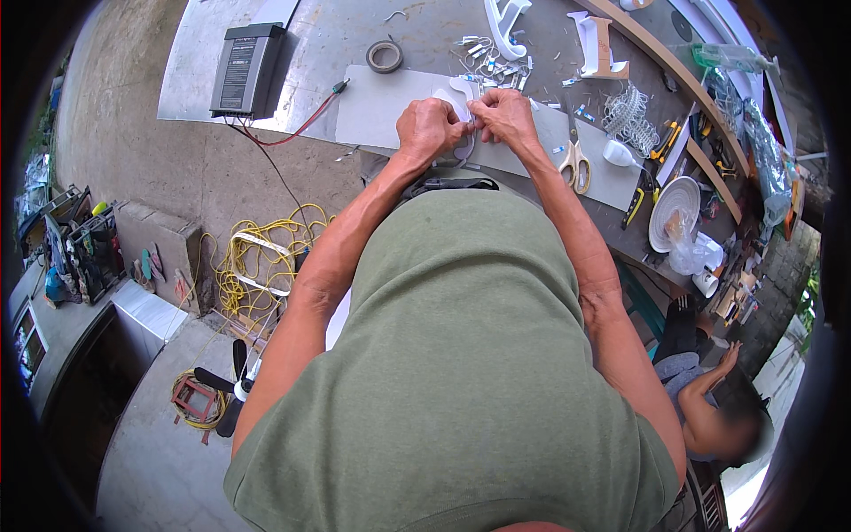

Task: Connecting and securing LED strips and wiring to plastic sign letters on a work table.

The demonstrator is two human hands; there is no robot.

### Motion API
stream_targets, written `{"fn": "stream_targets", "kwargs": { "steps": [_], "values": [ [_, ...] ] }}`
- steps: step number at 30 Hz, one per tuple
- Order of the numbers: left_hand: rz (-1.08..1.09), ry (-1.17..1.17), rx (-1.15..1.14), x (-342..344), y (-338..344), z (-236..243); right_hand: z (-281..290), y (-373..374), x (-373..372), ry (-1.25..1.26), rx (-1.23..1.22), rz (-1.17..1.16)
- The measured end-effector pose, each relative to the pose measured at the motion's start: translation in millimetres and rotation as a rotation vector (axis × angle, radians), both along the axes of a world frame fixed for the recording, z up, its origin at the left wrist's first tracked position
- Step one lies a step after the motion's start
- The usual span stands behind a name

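Note:
A white, curved, letter-shaped piece (462,86) lies at the table's near edge, between my hands. My left hand (429,129) is closed at its left side, fingertips pressed against the piece. From the right, my right hand (503,117) pinches at the same piece, thumb and forefinger together; what lies between these fingertips is too small to tell. Part of the piece is hidden behind my fingers. Just beyond my right hand is a pile of small white LED modules (486,60) on wires. Scissors with beige handles (576,168) lie right of my right forearm.
A grey power supply (249,71) with a red cable sits left, near a roll of tape (385,57). Other white letter shapes (507,31), coiled white wire (630,120), a glue bottle (620,153) and a plate (674,213) lie about. A person (709,399) sits at right.

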State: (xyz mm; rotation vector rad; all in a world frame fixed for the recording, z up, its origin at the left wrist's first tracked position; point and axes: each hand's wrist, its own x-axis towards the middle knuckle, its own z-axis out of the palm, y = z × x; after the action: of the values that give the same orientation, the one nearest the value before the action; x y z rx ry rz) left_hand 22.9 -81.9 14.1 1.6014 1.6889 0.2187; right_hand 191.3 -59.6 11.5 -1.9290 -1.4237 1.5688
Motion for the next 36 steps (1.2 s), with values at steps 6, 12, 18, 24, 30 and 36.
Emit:
{"fn": "stream_targets", "kwargs": {
  "steps": [6, 12, 18, 24, 30, 36],
  "values": [
    [-0.003, 0.011, 0.005, 0.3, 0.2, -2.5, 0.8, -2.1, 2.9, 0.027, -0.006, -0.017],
    [-0.016, -0.001, -0.02, -0.4, 1.6, 0.5, 3.5, -22.6, 19.5, 0.161, -0.061, -0.022],
    [-0.024, 0.017, -0.033, 1.4, 2.7, 2.2, 6.8, -44.0, 21.7, 0.163, -0.213, 0.018],
    [-0.018, 0.011, -0.026, 0.9, 2.4, 3.1, -1.8, -42.4, 23.1, 0.28, -0.266, -0.044],
    [-0.011, 0.008, -0.011, -0.1, 1.6, 0.3, -0.2, -42.2, 19.6, 0.228, -0.234, 0.001],
    [-0.009, 0.03, -0.032, 0.5, 3.9, 0.1, 1.8, -42.4, 18.5, 0.209, -0.213, -0.039]
  ]
}}
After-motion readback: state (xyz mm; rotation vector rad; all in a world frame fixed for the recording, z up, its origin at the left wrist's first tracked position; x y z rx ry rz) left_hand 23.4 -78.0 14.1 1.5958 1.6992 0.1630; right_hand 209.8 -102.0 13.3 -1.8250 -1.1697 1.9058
